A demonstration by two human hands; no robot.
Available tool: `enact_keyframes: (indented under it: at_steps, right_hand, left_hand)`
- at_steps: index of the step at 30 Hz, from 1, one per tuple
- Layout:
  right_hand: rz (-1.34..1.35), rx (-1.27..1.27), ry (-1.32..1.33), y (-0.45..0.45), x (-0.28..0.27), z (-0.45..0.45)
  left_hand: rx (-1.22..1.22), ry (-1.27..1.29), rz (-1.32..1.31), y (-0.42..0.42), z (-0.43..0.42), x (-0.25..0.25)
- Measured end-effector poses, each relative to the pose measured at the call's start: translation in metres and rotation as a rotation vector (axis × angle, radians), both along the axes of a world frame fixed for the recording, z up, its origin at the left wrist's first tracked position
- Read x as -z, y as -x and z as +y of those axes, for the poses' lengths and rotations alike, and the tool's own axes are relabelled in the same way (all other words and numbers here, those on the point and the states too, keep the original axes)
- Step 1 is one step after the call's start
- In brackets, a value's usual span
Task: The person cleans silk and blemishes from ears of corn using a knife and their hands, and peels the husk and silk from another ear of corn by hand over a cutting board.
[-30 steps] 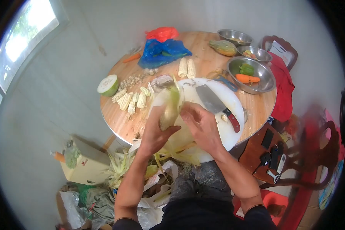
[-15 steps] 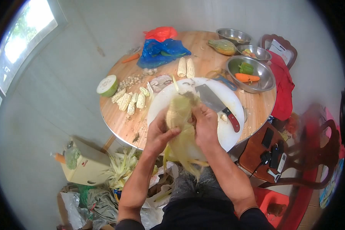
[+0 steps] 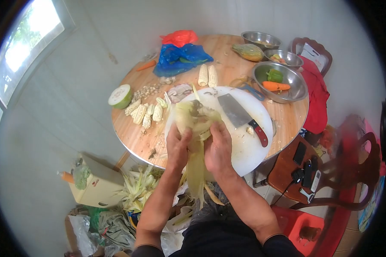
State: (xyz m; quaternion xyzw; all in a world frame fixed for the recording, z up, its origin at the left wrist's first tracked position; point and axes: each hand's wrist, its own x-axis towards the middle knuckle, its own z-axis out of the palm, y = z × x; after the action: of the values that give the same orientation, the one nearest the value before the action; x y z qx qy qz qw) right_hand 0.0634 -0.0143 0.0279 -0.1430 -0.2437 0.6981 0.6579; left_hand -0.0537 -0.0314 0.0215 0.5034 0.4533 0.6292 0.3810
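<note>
My left hand is closed around an ear of corn, held above the near left part of the white round cutting board. The fingers of my right hand grip pale green corn husk pulled away from the ear. A long strip of husk hangs between my wrists, and brown silk shows at the top. On the board, right of my hands, lies a cleaver with a red handle. Cut corn pieces lie left of the board, and two husked ears lie behind it.
A half melon, garlic and a blue bag are on the round table's left side. A steel bowl holds a carrot and green pepper. Below the table, husks fill the floor area; a chair stands right.
My right hand has moved left and slightly down, peeling husk away from the ear. The husk is spread wider at the top, and a long strip now hangs between my hands.
</note>
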Motion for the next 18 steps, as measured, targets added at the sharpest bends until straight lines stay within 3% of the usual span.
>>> enact_keyframes:
  at_steps: [3, 6, 9, 11, 14, 16, 18]
  right_hand:
    - [0.12, -0.118, 0.106, -0.015, 0.009, -0.014]
    - [-0.077, -0.139, 0.156, -0.022, 0.03, -0.042]
    - [-0.31, -0.09, 0.097, -0.036, 0.026, -0.073]
    - [-0.301, -0.109, 0.054, -0.034, 0.044, -0.081]
    - [-0.284, -0.158, 0.02, -0.031, 0.045, -0.077]
    - [-0.289, -0.176, 0.033, -0.034, 0.044, -0.073]
    - [-0.486, -0.335, -0.031, -0.04, 0.043, -0.065]
  left_hand:
    - [0.052, -0.057, -0.528, 0.024, 0.016, 0.002]
    - [-0.001, -0.002, -0.588, 0.028, 0.012, -0.02]
    - [0.077, 0.0, -0.671, 0.058, 0.024, 0.001]
    - [0.089, -0.004, -0.746, 0.061, 0.031, 0.004]
    - [0.026, -0.014, -0.615, 0.066, 0.03, 0.001]
    - [0.123, -0.03, -0.711, 0.07, 0.024, -0.008]
    - [0.164, -0.05, -0.669, 0.073, 0.022, -0.01]
